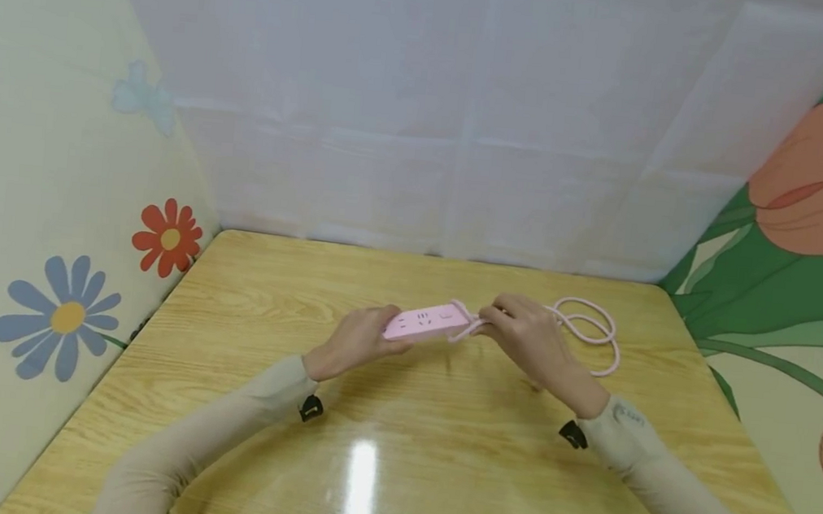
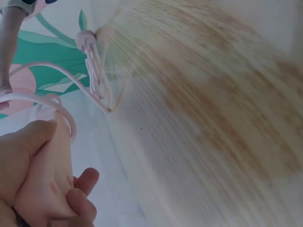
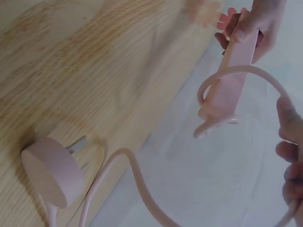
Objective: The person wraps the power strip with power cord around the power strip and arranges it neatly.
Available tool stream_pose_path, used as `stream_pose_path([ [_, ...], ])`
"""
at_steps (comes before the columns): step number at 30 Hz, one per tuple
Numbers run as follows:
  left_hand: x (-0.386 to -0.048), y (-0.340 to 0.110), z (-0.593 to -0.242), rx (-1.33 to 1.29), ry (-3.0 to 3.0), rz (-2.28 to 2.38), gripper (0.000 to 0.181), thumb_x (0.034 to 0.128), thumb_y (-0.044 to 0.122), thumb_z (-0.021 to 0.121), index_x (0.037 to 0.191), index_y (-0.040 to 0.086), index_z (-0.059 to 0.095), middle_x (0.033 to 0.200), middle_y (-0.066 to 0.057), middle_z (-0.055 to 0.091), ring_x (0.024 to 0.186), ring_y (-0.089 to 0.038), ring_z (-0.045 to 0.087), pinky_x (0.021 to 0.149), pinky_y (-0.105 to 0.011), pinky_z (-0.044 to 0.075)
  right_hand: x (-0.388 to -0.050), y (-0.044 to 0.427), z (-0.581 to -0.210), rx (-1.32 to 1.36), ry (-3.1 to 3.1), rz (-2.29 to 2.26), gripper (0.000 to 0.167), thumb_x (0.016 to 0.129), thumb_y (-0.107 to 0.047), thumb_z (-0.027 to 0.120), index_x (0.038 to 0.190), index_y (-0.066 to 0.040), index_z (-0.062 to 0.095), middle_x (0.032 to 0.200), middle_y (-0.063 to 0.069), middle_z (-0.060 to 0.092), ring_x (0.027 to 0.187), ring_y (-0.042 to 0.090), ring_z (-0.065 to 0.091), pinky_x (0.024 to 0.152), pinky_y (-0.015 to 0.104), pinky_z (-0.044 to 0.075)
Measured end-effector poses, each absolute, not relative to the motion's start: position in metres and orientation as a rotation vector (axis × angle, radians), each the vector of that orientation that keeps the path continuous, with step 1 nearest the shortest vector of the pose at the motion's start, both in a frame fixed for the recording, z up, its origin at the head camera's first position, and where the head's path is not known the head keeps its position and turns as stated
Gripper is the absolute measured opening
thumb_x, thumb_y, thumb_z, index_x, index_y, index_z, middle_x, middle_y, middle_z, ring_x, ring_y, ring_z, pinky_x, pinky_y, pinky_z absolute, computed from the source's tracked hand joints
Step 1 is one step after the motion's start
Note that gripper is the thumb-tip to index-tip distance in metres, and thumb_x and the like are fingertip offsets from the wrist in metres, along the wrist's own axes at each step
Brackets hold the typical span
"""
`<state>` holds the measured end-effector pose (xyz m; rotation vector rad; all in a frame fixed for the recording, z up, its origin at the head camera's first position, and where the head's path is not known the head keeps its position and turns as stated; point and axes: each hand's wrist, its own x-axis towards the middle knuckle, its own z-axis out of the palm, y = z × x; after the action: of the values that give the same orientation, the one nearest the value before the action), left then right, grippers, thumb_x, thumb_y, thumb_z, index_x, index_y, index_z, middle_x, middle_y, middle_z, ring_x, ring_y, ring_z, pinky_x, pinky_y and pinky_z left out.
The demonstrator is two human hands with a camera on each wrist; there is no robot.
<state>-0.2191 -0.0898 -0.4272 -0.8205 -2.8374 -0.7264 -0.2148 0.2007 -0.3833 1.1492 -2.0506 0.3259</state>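
Note:
A pink power strip (image 1: 426, 322) is held above the table, its socket face toward the head camera. My left hand (image 1: 359, 338) grips its left end, thumb on one side and fingers on the other. Around the strip's right end loops its pink cord (image 3: 227, 71). My right hand (image 1: 533, 337) holds the cord just right of the strip; in the right wrist view the fingers (image 3: 291, 123) curl round it. The rest of the cord lies in loops on the table beyond the right hand. In the right wrist view, a round pink plug (image 3: 53, 172) with metal prongs rests on the wood.
The wooden table (image 1: 277, 449) has a glossy top with a bright reflection near the front. A white cloth (image 1: 366, 106) hangs behind it. Flower-printed cloths stand at the left (image 1: 29, 175) and right (image 1: 801, 340) sides.

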Motion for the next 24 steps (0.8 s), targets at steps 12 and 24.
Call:
stream_pose_path([
  [12,-0.219,-0.091,-0.424,-1.048,-2.887,-0.957,0.06,0.0857,0.013,0.078,0.137,-0.004,0.052,0.104,-0.014,0.064,0.085,-0.02,0.058,0.072,-0.029,0.053,-0.22,0.212,-0.379,1.128,-2.066,0.383,0.021,0.077,-0.015,0.082,0.094,-0.006,0.074,0.081,0.008,0.064,0.058,0.019,0.059,0.043,0.031,0.047],
  [24,-0.225,-0.092,-0.426,-0.808,-2.788,-1.137,0.047,0.0745,0.009,0.086,0.114,-0.003,0.065,0.096,-0.007,0.066,0.079,-0.016,0.057,0.068,-0.028,0.05,-0.225,0.222,-0.377,1.169,-2.058,0.512,0.018,0.094,-0.015,0.067,0.1,0.001,0.072,0.086,0.011,0.064,0.073,0.025,0.062,0.058,0.037,0.053],
])
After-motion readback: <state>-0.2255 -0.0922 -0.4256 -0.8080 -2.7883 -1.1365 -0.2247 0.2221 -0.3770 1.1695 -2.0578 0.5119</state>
